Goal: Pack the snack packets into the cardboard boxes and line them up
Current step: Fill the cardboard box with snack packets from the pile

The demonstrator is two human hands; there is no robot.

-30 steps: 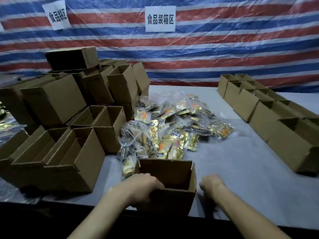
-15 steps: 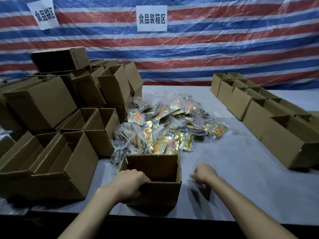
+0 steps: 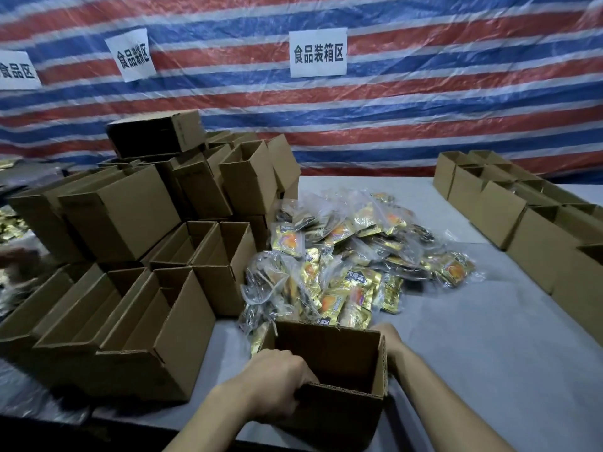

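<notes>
from my remote seat, the biggest thing on screen is the red, white and blue striped tarp (image 3: 424,109) filling the whole upper half of the frame. below it a grey-covered table (image 3: 489,337) runs from the middle down to the bottom edge.

on the left half of the frame i see a stack of empty cardboard boxes (image 3: 130,216), some upright with their tops open, others lying on their sides, heaped in several layers. along the right edge a row of boxes (image 3: 528,236) stands in line, running from the middle right down toward the lower right corner; i cannot tell what is inside them.

in the centre of the frame lies the pile of snack packets (image 3: 352,256), gold and clear wrappers loosely heaped on the table, touching the stack on its left and well apart from the row on the right.

at lower centre sits one open box (image 3: 329,350), upright, its far rim right against the near edge of the pile; its inside looks dark.

my left hand (image 3: 277,383) grips the box's near left corner, fingers curled over the rim. my right hand (image 3: 386,337) sits against the outside of the box's far right corner; its fingers are hidden, so i cannot tell how they lie.

three white paper signs (image 3: 318,53) with black characters hang on the tarp, upper centre and upper left.
</notes>
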